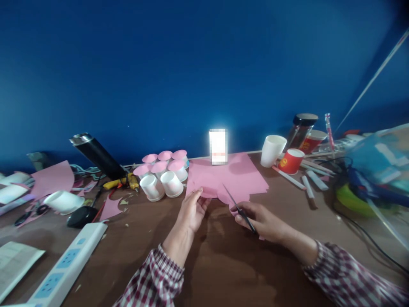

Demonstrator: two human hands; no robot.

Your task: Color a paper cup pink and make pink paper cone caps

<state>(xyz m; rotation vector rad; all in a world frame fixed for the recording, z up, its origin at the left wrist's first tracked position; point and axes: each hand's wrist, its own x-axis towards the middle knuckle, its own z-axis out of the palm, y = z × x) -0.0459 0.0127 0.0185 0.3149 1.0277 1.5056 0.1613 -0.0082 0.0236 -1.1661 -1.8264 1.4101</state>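
Observation:
My left hand (pixel 191 209) pinches the near edge of a piece of pink paper (pixel 207 187), thumb on top and fingers curled beneath. In my right hand (pixel 260 219) is a pair of scissors (pixel 244 217) with dark handles, its thin blade pointing up and left over the paper. The paper's near edge is curved beside the blade, and a bit of pink shows by my right fingers. Behind lies a larger pink sheet (pixel 230 168). To the left stand upturned white paper cups (pixel 152 187), several of them topped with pink paper discs (pixel 159 166).
A bright pixelated patch (pixel 218 146) covers something at the back. Right are a white cup (pixel 273 150), a red cup (pixel 291 161), markers (pixel 308 186) and a dark-lidded jar (pixel 302 130). Left are a black flask (pixel 99 155), a glue gun (pixel 128 182) and a power strip (pixel 68 264).

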